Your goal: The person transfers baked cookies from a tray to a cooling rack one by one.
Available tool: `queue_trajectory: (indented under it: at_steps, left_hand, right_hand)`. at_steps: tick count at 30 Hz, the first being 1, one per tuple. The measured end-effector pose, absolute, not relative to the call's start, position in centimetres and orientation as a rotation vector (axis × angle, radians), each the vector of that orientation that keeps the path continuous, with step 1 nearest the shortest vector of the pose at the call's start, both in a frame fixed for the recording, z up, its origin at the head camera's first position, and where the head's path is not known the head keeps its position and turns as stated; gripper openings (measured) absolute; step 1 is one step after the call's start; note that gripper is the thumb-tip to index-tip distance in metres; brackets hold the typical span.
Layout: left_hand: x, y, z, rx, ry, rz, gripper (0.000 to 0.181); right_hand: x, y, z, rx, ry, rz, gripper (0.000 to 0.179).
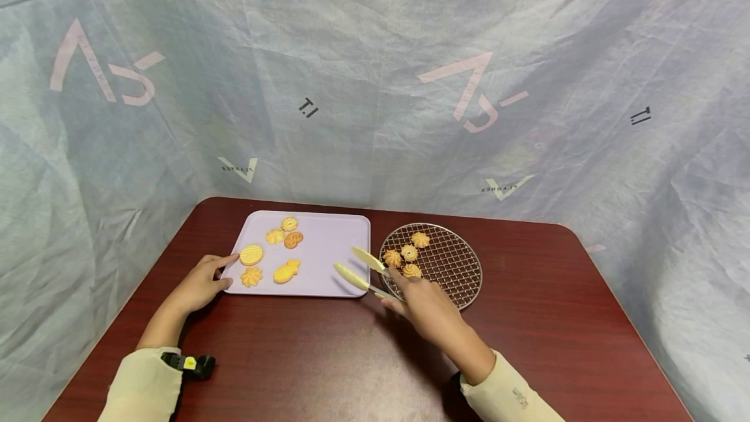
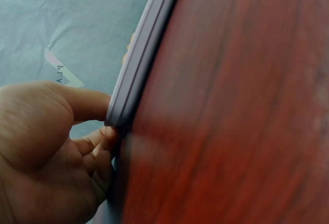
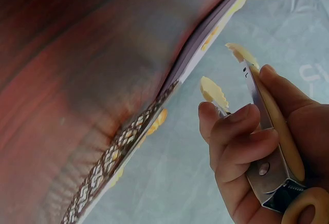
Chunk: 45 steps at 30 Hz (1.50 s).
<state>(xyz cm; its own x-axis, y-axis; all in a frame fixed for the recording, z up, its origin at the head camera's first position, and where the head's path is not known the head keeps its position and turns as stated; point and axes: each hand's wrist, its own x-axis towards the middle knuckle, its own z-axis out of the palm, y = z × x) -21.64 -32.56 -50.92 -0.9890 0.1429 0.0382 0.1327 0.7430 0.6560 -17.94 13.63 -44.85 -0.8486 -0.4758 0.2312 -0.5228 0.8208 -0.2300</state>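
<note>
Head view: red-brown table (image 1: 305, 357); lilac tray (image 1: 334, 239) at left, round wire rack (image 1: 454, 266) just beside it at right; left hand (image 1: 202, 282) pinching tray's left rim; right hand (image 1: 430, 308) grasping tongs (image 1: 366, 258), tips spread, nothing between, above tray's right end; six cookies (image 1: 286, 271) on tray, four on rack; step looks like cookie transfer by tongs, direction unclear; next move probably calls for lowering tips around one cookie, squeezing gently.

The person wears pale cream sleeves (image 1: 137, 389). I see a black strap (image 1: 170, 361) at the left cuff (image 1: 152, 358), with a yellow label (image 1: 190, 363) and a boxy black unit (image 1: 204, 367) just beside that cuff; across from it, the right sleeve (image 1: 500, 386) carries a small, illegible grey marking (image 1: 519, 397).
</note>
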Motion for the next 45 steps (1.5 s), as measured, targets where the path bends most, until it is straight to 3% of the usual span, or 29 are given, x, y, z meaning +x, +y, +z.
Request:
queue_trajectory:
  at_steps: [28,45]
  left_hand:
    - [-21.4,-32.4,-50.9,0.209,2.921,1.102,0.054]
    - [-21.5,-32.4,-50.8,0.208,2.918,1.101,0.054]
  right_hand:
    - [-18.2,10.1,-45.8,0.924,-2.851,0.457,0.066]
    - [-18.2,8.0,-45.7,0.872,-2.973,0.432,0.071]
